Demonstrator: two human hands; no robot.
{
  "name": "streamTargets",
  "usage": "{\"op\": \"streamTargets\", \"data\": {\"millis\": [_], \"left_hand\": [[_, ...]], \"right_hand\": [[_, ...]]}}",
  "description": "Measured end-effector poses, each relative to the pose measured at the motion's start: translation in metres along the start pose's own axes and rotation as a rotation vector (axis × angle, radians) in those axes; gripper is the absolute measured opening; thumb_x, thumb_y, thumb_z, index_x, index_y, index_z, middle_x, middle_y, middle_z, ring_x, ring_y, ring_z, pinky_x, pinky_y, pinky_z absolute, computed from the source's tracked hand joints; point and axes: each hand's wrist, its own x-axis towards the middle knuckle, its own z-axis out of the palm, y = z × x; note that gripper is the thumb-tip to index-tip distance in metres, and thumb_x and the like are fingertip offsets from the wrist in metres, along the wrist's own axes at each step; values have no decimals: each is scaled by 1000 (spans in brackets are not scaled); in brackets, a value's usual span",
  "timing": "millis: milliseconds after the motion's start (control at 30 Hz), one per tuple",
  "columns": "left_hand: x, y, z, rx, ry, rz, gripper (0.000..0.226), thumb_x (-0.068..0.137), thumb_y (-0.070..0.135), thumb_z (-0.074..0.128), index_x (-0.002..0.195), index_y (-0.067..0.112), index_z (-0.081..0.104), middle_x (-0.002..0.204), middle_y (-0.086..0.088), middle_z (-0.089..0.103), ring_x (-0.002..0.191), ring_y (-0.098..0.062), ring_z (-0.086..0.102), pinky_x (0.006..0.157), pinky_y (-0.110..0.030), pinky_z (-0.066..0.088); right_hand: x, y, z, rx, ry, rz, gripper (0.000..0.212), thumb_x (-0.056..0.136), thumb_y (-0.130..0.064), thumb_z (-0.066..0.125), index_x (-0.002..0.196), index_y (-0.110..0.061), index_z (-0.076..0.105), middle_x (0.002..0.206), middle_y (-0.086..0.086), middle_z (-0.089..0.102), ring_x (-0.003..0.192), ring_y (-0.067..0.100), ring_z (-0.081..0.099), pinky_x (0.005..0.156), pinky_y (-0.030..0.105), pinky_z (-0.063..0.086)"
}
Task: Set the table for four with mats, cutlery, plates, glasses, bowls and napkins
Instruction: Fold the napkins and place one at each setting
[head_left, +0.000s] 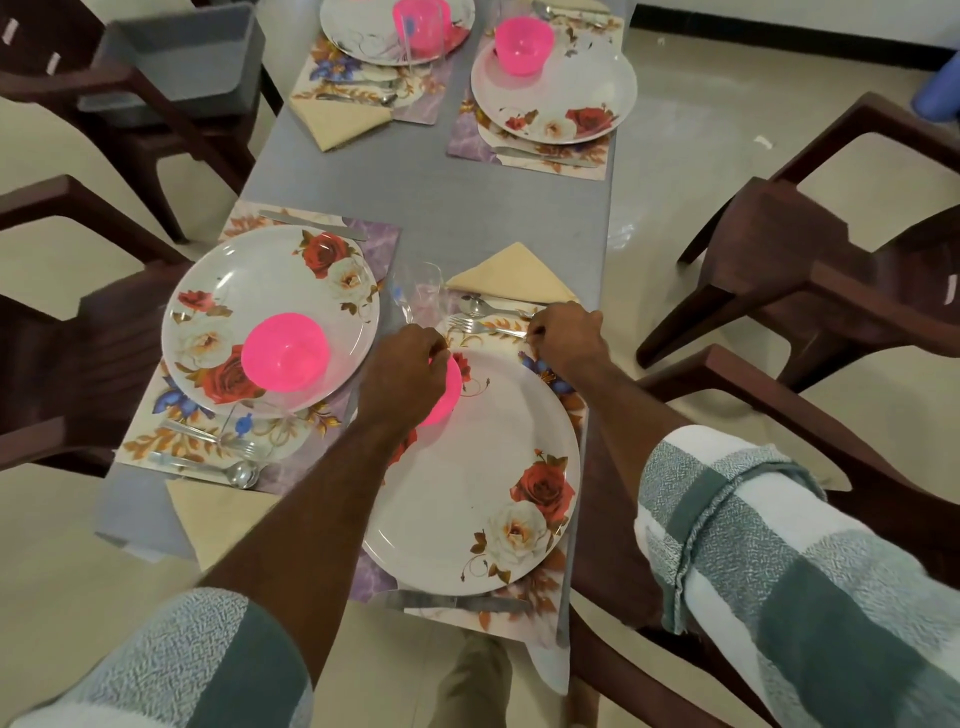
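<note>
On the grey table (467, 208) the nearest floral mat (530, 610) carries a white rose plate (478, 493). My left hand (402, 376) grips a pink bowl (448, 387) at the plate's far edge and covers most of it. My right hand (566, 338) pinches the handle of a fork (478, 326) that lies on the mat beside a spoon (480, 306). A clear glass (418, 288) stands just left of the cutlery. A beige folded napkin (511, 275) lies beyond it. A knife (457, 603) lies on the mat at the plate's near edge.
Three other settings hold rose plates with pink bowls: near left (270, 317), far left (397, 28), far right (553, 96). Brown plastic chairs (810, 270) surround the table. A grey bin (176, 57) sits on the far left chair.
</note>
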Motion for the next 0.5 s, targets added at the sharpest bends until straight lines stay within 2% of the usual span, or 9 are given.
{"op": "streamTargets", "data": {"millis": [133, 300, 500], "left_hand": [[-2, -1, 0, -1, -7, 24, 17, 96, 16, 61, 103, 7, 74, 100, -8, 72, 85, -14, 55, 81, -26, 41], [-8, -4, -5, -15, 10, 46, 18, 96, 14, 61, 104, 5, 74, 100, -9, 72, 84, -12, 53, 81, -25, 40], [-17, -6, -8, -9, 10, 77, 17, 95, 13, 61, 103, 4, 74, 100, -10, 72, 82, -12, 52, 79, -25, 38]], "right_hand": [[-1, -2, 1, -2, 0, 11, 21, 91, -16, 57, 89, -28, 74, 79, -10, 63, 79, 15, 50, 90, 35, 32], [-8, -3, 3, 1, -6, 5, 14, 84, -15, 64, 87, -25, 74, 83, -7, 67, 82, 19, 55, 93, 40, 37], [-19, -2, 1, -5, -6, 2, 15, 84, -17, 72, 96, -26, 73, 92, -8, 63, 87, 15, 47, 93, 38, 36]]}}
